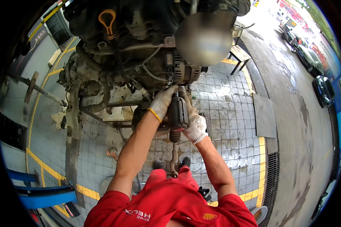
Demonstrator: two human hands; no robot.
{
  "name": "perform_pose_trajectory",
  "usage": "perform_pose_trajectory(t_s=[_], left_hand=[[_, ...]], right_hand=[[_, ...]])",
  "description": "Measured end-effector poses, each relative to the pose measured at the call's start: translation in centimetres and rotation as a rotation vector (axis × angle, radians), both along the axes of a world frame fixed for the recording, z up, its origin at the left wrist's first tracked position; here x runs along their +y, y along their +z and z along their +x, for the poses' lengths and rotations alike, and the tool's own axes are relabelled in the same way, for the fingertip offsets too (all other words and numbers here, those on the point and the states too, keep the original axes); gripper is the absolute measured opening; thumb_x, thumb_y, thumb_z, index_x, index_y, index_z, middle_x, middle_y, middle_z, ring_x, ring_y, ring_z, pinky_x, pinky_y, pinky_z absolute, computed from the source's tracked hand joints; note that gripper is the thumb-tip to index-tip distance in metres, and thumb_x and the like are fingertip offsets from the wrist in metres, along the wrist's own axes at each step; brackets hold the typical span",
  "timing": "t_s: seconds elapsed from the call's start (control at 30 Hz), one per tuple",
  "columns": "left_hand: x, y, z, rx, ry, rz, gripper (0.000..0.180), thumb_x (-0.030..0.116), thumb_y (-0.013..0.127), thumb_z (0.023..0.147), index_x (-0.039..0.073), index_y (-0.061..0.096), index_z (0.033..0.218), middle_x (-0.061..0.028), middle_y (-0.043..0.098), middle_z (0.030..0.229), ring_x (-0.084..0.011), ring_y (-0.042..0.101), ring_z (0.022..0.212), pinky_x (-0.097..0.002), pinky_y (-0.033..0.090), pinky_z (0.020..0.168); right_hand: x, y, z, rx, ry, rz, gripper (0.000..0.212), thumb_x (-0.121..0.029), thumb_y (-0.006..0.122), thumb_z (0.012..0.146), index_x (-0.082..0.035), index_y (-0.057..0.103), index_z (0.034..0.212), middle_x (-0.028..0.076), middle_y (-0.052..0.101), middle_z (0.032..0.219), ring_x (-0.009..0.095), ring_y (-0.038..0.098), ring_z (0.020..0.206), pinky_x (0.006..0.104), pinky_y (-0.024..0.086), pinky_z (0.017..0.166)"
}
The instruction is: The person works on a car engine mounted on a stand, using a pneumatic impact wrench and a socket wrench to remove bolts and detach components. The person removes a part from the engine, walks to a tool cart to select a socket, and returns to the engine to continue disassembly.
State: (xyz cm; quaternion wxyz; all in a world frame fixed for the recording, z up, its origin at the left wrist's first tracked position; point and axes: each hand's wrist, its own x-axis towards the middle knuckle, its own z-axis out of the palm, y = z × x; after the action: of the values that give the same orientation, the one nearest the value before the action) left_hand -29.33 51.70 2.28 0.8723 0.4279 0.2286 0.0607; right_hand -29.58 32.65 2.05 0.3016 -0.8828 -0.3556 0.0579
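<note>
A dark cordless impact wrench [177, 114] points away from me, its front end against the lower side of the alternator [185, 72]. My right hand [196, 128], in a whitish knitted glove, is closed at the rear of the wrench, on its grip side. My left hand [163, 103], gloved with a yellow cuff, is at the tool's front end beneath the alternator. Its fingers are bent together there, and what they pinch is hidden. The engine [132, 26] fills the upper middle, with an orange dipstick handle [107, 22] on top.
A metal frame [113, 101] stands under the engine at left. Below my hands, a rod with a ribbed boot [174, 137] reaches toward my feet. A small table [240, 53] stands at far right, and a blue lift part [47, 197] lies at lower left. Yellow lines border the tiled floor [231, 142].
</note>
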Motion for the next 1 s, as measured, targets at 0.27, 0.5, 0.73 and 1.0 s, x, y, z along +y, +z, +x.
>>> perform_pose_trajectory(t_s=[0.27, 0.5, 0.73, 1.0], left_hand=[[1.2, -0.9, 1.3, 0.016, -0.113, -0.06, 0.026, 0.033, 0.06, 0.102, 0.011, 0.073, 0.1, -0.0015, 0.074, 0.089, -0.0181, 0.069, 0.071, -0.0361, 0.06, 0.07], [-2.0, 3.9, -0.2, 0.127, 0.079, 0.199, 0.023, 0.024, 0.057, 0.104, 0.007, 0.073, 0.103, -0.0029, 0.074, 0.091, -0.0163, 0.068, 0.076, -0.0317, 0.059, 0.073], [-0.9, 2.6, 0.0, 0.163, 0.128, 0.163, 0.023, 0.029, 0.062, 0.104, 0.008, 0.073, 0.101, -0.0045, 0.074, 0.089, -0.0183, 0.069, 0.074, -0.0329, 0.06, 0.069], [-1.2, 3.8, 0.8, 0.305, 0.152, 0.329, 0.024, 0.027, 0.06, 0.106, 0.006, 0.071, 0.109, -0.0065, 0.073, 0.092, -0.0207, 0.069, 0.074, -0.0379, 0.062, 0.073]], right_hand=[[0.0, 0.1, 0.0, 0.012, -0.01, -0.038, 0.12, -0.043, 0.091, 0.074, -0.012, 0.022, 0.167, 0.023, 0.066, 0.13, 0.042, 0.071, 0.111, 0.0471, 0.059, 0.088], [-1.1, -0.4, 1.1, 0.041, 0.109, -0.044, 0.122, -0.03, 0.089, 0.078, -0.013, 0.009, 0.169, 0.03, 0.064, 0.128, 0.046, 0.071, 0.108, 0.0522, 0.06, 0.085], [-2.4, 1.0, 1.6, 0.034, 0.238, -0.049, 0.114, -0.015, 0.079, 0.08, -0.004, 0.008, 0.169, 0.032, 0.05, 0.151, 0.044, 0.073, 0.106, 0.0496, 0.061, 0.083], [-3.0, -0.7, 2.6, -0.055, 0.299, 0.035, 0.084, -0.003, 0.054, 0.094, 0.003, 0.012, 0.166, 0.039, 0.056, 0.136, 0.045, 0.074, 0.102, 0.0515, 0.061, 0.079]])
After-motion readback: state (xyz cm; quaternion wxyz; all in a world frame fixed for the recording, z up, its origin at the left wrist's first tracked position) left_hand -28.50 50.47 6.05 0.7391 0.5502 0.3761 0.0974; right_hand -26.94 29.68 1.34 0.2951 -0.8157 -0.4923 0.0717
